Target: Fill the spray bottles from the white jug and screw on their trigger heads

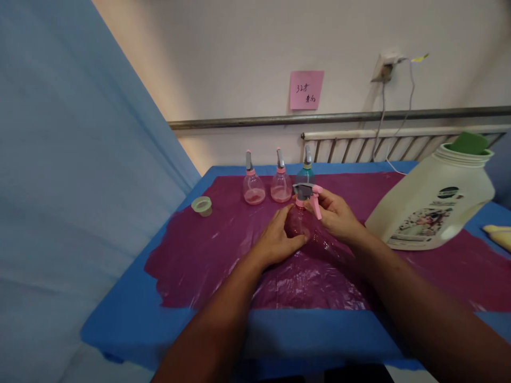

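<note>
A clear round spray bottle [297, 224] stands on the dark red plastic sheet, between my two hands. My left hand [279, 239] is wrapped round its body, thumb toward me. On top sits a grey and pink spray head [307, 194], its pink trigger pointing right. My right hand [337, 215] has its fingers closed round this head at the collar. Just behind stand two more spray bottles with pink liquid, one on the left [254, 190] and one in the middle [281, 187], plus a blue one [306, 173] partly hidden by the spray head.
A large cream jug [431, 197] with a green piece in its mouth stands tilted-looking at the right. A small translucent cup [202, 206] is at the left. The red sheet [207, 266] covers a blue table [120, 319]. A yellow cloth-like item [499, 235] lies at the right edge.
</note>
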`<action>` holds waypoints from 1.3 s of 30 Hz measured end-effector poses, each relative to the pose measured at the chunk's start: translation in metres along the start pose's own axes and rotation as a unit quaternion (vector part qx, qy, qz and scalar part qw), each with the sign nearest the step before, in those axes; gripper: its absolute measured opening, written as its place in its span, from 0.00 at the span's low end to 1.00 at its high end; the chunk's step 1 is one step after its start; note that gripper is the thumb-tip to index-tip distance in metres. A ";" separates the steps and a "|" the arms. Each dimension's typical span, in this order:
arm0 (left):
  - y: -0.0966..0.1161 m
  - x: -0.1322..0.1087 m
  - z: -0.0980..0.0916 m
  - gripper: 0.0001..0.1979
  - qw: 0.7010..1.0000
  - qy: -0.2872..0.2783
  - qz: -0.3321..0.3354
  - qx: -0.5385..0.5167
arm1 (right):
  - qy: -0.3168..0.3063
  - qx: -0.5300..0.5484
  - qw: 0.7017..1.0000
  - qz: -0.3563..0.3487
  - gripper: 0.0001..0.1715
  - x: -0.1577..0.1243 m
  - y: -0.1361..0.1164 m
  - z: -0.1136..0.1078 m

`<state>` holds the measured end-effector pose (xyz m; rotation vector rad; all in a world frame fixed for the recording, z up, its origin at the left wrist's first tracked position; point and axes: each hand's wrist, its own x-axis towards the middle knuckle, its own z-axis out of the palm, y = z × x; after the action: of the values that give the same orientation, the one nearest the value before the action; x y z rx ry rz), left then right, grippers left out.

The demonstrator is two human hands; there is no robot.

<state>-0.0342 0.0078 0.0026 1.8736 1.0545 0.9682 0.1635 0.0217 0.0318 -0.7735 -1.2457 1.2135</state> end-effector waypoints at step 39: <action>-0.011 0.003 0.005 0.46 0.991 -0.011 0.103 0.080 | 0.090 -0.062 0.991 -0.072 0.25 0.000 0.023 0.015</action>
<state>-0.0323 0.0129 -0.0082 2.1539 0.9630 1.0004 0.1438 0.0243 0.0137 -0.8486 -1.2145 0.9359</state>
